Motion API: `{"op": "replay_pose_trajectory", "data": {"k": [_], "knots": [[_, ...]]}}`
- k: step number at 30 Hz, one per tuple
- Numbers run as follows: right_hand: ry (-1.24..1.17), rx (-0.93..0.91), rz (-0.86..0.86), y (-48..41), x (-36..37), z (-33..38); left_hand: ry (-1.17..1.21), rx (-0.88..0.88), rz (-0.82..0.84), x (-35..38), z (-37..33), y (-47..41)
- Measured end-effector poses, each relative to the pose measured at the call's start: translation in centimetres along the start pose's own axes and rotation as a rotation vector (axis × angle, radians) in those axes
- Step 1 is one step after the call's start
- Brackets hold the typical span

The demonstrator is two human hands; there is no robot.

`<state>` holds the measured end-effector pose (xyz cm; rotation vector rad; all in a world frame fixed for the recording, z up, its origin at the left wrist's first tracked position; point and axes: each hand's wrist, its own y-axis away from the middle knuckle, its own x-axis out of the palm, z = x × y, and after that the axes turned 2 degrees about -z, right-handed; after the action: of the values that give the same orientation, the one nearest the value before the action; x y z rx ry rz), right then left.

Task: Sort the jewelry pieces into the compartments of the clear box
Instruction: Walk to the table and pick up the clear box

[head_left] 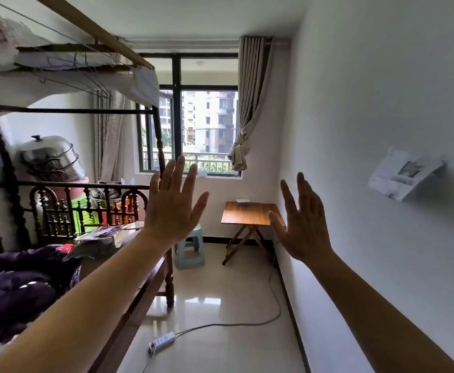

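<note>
Both arms are stretched out in front of me at chest height. My left hand (172, 203) is raised with fingers spread and holds nothing. My right hand (302, 222) is raised beside it, fingers apart, also holding nothing. Far across the room stands a small wooden folding table (250, 214) under the window, with a small pale flat object (243, 201) on its far edge; I cannot tell whether it is the clear box. No jewelry pieces are visible.
A dark wooden bunk bed (150, 281) with bedding fills the left side. A pale green plastic stool (190, 246) stands left of the table. A white power strip (161, 341) and its cable lie on the glossy tiled floor. A white wall runs along the right.
</note>
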<state>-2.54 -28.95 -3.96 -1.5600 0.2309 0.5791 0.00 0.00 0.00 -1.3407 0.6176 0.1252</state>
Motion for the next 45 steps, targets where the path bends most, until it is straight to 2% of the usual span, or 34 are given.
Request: {"op": "replay_pose_trajectory", "data": {"k": [2, 6, 12, 21, 29, 33, 37, 45], "knots": [[-0.013, 0.055, 0.045, -1.4, 3.7, 0.5, 0.005, -0.048, 0.040, 2.6, 2.9, -0.8], [0.049, 0.034, 0.104, -4.2, 11.5, 0.2, -0.021, -0.048, 0.118, 9.2, 8.4, -3.5], [0.066, 0.065, 0.142, -8.6, 20.3, -1.7, 0.015, -0.111, 0.147, 18.8, 12.3, -7.9], [0.011, 0.110, 0.180, -14.0, 37.9, -10.0, 0.040, -0.098, 0.209, 37.9, 13.8, -13.6], [-0.007, 0.165, 0.284, -24.7, 54.6, -19.0, -0.036, -0.072, 0.261, 54.5, 16.6, -23.9], [-0.005, 0.188, 0.335, -29.3, 62.5, -21.0, -0.019, -0.106, 0.268, 61.9, 19.1, -27.1], [-0.018, 0.124, 0.373, -33.0, 71.4, -22.4, -0.010, -0.135, 0.263, 70.2, 22.6, -29.6], [0.030, 0.139, 0.414, -41.6, 90.2, -25.0, 0.045, -0.115, 0.295, 88.6, 30.8, -37.2]]}}
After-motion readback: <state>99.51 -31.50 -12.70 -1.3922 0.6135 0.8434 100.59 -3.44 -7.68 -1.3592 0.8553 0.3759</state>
